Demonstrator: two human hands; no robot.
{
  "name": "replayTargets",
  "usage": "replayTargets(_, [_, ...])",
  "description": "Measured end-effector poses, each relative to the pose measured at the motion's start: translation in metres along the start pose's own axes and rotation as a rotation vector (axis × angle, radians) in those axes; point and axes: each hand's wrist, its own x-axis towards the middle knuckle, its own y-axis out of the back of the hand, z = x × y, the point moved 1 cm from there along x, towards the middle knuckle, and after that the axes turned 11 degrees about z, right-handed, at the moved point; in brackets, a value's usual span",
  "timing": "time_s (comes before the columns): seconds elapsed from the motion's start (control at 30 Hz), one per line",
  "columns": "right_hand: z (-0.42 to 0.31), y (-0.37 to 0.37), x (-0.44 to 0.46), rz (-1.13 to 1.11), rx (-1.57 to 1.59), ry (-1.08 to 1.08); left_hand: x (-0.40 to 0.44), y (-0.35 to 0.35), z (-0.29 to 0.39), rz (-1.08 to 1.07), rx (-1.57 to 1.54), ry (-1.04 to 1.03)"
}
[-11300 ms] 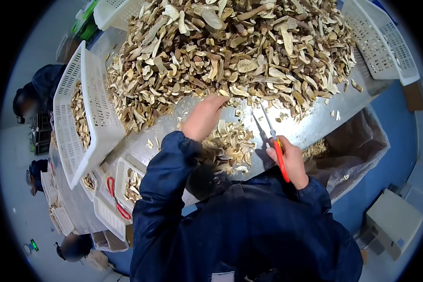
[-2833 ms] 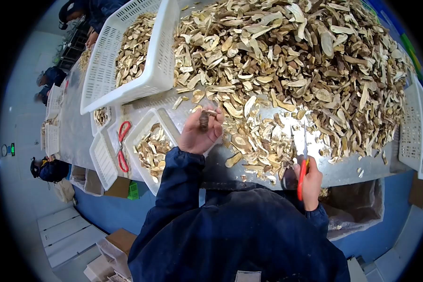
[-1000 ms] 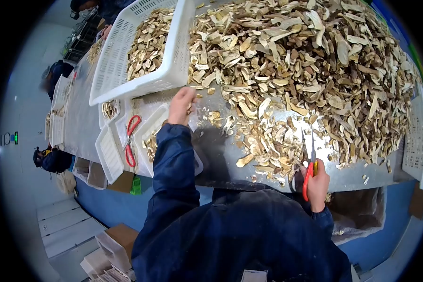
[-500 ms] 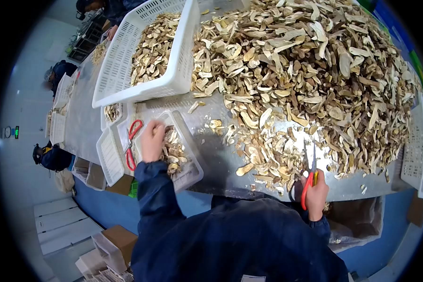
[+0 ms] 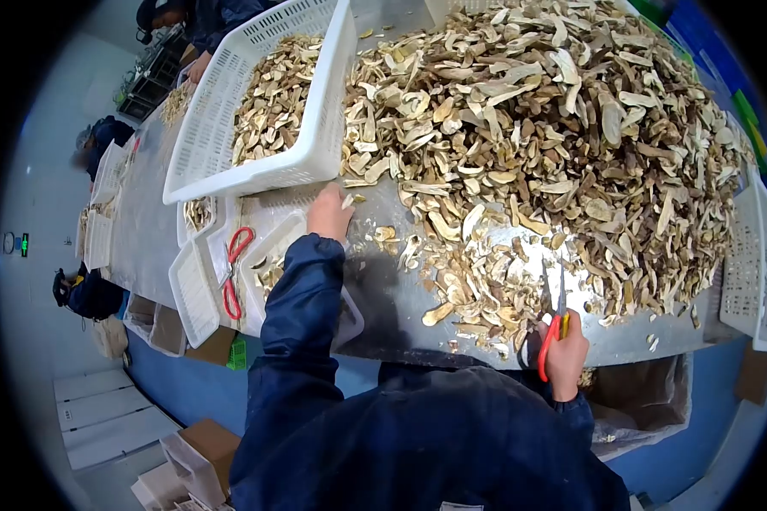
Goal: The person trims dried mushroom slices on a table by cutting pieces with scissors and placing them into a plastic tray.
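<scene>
My left hand (image 5: 330, 213) is at the near corner of the large white basket (image 5: 302, 162), fingers bent together around a pale dried mushroom slice (image 5: 348, 201). Under my left forearm stands a shallow plastic tray (image 5: 350, 322) with mushroom pieces in it, partly hidden by the sleeve. My right hand (image 5: 566, 358) grips red-handled scissors (image 5: 544, 356), blades pointing away from me over the metal table. Beside the blades lie small loose mushroom slices (image 5: 486, 285). Beyond them rises a big heap of dried mushroom slices (image 5: 562, 145).
A second pair of red scissors (image 5: 231, 294) lies left of the tray, next to a small white basket (image 5: 194, 294). A lined bin (image 5: 648, 400) stands below the table edge at right. White crates (image 5: 99, 238) and other people (image 5: 209, 25) are along the far left.
My left hand has moved from over the shallow tray up and right to the large basket's corner, where a mushroom slice shows at its fingertips. My right hand stays nearly still with the scissors.
</scene>
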Motion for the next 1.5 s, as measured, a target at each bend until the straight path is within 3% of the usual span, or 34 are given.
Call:
replayTargets(0.1, [0.001,-0.001,-0.002,0.002,0.005,0.010,-0.002,-0.005,0.002,-0.079,-0.061,-0.007])
replayTargets(0.2, [-0.002,0.001,0.000,-0.040,0.008,-0.045,-0.004,-0.002,0.003,-0.409,-1.142,0.656])
replayTargets(0.33, [-0.001,0.001,0.002,-0.072,-0.001,-0.068,0.009,-0.014,0.008,-0.392,-1.466,0.735])
replayTargets(0.37, [-0.001,0.001,0.002,-0.066,0.010,-0.063,0.018,-0.021,0.008,-0.319,-1.170,0.510])
replayTargets(0.47, [-0.001,0.002,0.001,-0.046,0.025,-0.055,0.029,-0.028,0.044,0.187,-0.308,-0.083])
replayTargets(0.77, [0.004,-0.001,0.000,-0.038,0.011,-0.060,0.016,-0.034,0.024,0.202,-0.037,-0.285])
replayTargets(0.87, [0.004,-0.001,0.001,-0.027,-0.001,-0.029,-0.001,-0.018,0.031,-0.026,-0.145,-0.012])
replayTargets(0.9, [0.006,-0.003,0.001,-0.013,-0.004,-0.011,-0.008,-0.015,0.032,0.038,-0.177,-0.075])
replayTargets(1.0, [0.004,-0.001,0.001,0.002,-0.023,-0.002,-0.020,-0.004,0.044,-0.014,-0.473,0.058])
replayTargets(1.13, [0.010,-0.003,0.001,-0.015,0.002,-0.005,-0.041,0.016,0.093,-0.361,-1.235,0.384])
replayTargets(1.23, [0.005,0.008,0.004,-0.108,0.159,-0.068,-0.056,0.015,0.126,-0.412,-1.383,0.506])
replayTargets(1.4, [-0.022,0.035,-0.002,-0.254,0.179,0.104,-0.079,0.007,0.165,-0.610,-1.666,0.670])
replayTargets(1.43, [-0.029,0.038,-0.004,-0.286,0.222,0.122,-0.085,0.011,0.179,-0.570,-1.638,0.775])
replayTargets(1.5, [-0.039,0.041,-0.008,-0.413,0.285,0.088,-0.094,0.004,0.178,-0.749,-1.716,0.857])
